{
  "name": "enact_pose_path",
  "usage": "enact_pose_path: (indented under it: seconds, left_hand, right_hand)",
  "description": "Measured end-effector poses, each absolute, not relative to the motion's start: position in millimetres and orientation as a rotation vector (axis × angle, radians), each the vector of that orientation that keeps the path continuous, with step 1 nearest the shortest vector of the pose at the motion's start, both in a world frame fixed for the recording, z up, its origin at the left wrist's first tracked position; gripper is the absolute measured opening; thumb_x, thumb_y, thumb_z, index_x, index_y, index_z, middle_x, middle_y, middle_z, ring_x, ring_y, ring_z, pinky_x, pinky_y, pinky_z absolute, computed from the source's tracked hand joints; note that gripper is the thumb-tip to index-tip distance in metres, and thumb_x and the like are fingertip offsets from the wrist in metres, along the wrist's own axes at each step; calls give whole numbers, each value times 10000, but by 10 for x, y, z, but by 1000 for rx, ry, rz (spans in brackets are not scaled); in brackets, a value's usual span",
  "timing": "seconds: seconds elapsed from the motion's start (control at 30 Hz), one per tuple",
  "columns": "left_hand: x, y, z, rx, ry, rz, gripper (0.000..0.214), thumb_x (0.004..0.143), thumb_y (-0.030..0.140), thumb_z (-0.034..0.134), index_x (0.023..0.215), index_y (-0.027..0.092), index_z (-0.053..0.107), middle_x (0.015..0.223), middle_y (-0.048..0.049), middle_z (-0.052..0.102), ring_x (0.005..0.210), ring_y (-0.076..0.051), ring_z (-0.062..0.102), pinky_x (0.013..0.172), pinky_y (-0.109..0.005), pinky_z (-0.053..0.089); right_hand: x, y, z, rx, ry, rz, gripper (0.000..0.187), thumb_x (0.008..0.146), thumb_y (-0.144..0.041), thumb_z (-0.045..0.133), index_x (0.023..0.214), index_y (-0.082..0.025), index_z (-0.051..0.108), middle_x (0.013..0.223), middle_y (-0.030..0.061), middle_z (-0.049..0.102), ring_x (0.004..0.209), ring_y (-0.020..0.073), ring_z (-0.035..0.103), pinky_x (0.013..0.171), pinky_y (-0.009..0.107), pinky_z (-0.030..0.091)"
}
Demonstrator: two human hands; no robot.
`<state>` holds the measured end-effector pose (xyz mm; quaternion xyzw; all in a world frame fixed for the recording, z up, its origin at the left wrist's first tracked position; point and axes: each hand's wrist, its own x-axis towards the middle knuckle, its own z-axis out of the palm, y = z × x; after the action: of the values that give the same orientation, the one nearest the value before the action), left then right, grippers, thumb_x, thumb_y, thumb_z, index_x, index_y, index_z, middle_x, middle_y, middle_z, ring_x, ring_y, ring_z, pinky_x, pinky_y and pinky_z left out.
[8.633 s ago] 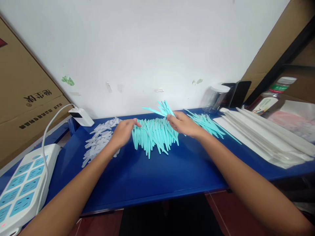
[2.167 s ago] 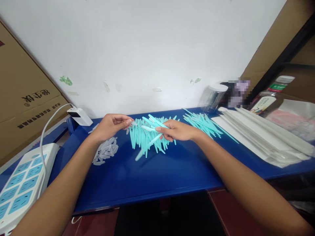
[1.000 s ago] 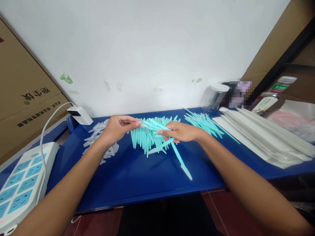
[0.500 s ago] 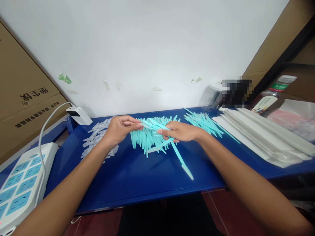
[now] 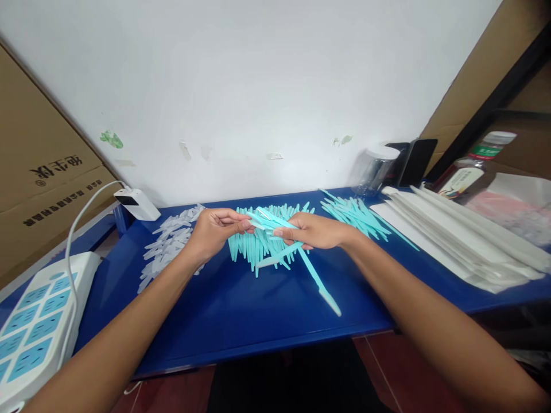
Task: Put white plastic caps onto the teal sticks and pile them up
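Observation:
My right hand (image 5: 318, 230) is closed around several turquoise eyebrow razors (image 5: 278, 221), which fan out from its fingers. One long razor (image 5: 316, 278) slants down toward the table's front, and another points left. Thumb and fingers of my left hand (image 5: 217, 229) pinch a pale translucent razor cap (image 5: 256, 223) at the tip of a held razor; how far it sits over the blade I cannot tell. Below and behind both hands spreads a pile of turquoise razors (image 5: 245, 244). Beside my left hand lie many loose translucent caps (image 5: 166, 246).
More razors (image 5: 359, 217) lie in a heap on the blue table (image 5: 241, 321) at the right. Beyond them are white packets (image 5: 469, 246), a clear jar (image 5: 372, 172), dark phone-like slabs (image 5: 419, 163) and a bottle (image 5: 473, 163). At left are a power strip (image 5: 47, 321) and a white corded device (image 5: 138, 203).
My left hand has shifted slightly right and down, and its fingers sit closer along the held razor's tip. The right hand and its razors have hardly moved.

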<state>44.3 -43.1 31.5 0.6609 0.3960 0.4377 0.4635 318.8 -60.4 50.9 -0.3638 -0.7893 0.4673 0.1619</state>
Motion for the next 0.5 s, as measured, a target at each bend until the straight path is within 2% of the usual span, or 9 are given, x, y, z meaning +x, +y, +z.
enact_pose_path:
  seconds: [0.17, 0.33, 0.43, 0.5]
  left_hand:
    - [411, -408, 362, 1727, 1005, 1045, 415, 729, 520, 887, 911, 158, 797, 888, -118, 818, 817, -275, 785, 779, -388, 624]
    - [209, -313, 504, 2062, 1232, 902, 440, 834, 554, 781, 1074, 186, 798, 877, -81, 811, 825, -243, 769, 747, -327, 587]
    - [53, -238, 543, 2299, 1387, 767, 393, 898, 566, 691, 1005, 208, 813, 865, -63, 801, 786, -222, 740, 736, -320, 553]
    - [-66, -182, 550, 2444, 1452, 647, 376, 910, 568, 662, 961, 231, 821, 837, -51, 791, 764, -218, 716, 712, -316, 523]
  right_hand:
    - [3194, -593, 504, -1037, -2252, 1347, 509, 985, -626, 554, 741, -179, 556, 598, -56, 374, 499, 90, 423, 481, 223, 356]
    - [3229, -581, 524, -1120, -2253, 1268, 527, 981, -650, 553, 757, -174, 586, 569, -61, 341, 488, 102, 458, 508, 240, 369]
    - [3247, -581, 546, -1180, -2214, 1202, 550, 968, -672, 561, 735, -176, 601, 508, -73, 288, 464, 111, 471, 510, 247, 358]
    - [3251, -578, 553, -1172, -2198, 1178, 561, 980, -676, 537, 739, -175, 613, 490, -64, 347, 454, 108, 467, 511, 252, 359]
